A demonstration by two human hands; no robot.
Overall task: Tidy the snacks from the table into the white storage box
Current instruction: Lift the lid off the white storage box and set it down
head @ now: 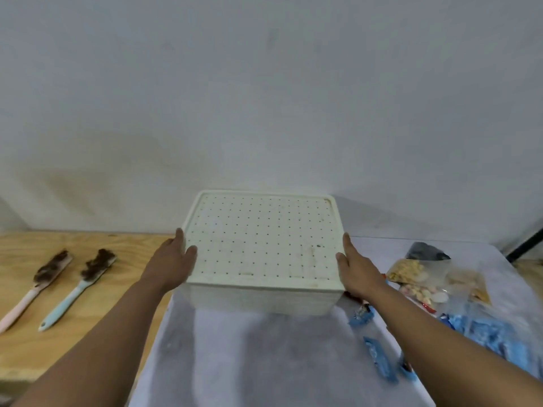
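Observation:
The white storage box (258,301) stands in the middle of the table with its dotted lid (261,239) on top. My left hand (173,259) grips the lid's left edge, thumb on top. My right hand (357,265) holds the lid's right edge the same way. To the right of the box lie the snacks: clear bags of yellow and pink pieces (417,277), a dark packet (426,251) and several blue wrapped packets (379,359), some partly behind my right forearm.
A pale cloth (264,362) covers the table under the box and snacks. On the bare wood (73,348) at the left lie two brushes, one with a pink handle (32,292), one with a blue handle (73,289). A plain wall rises right behind the box.

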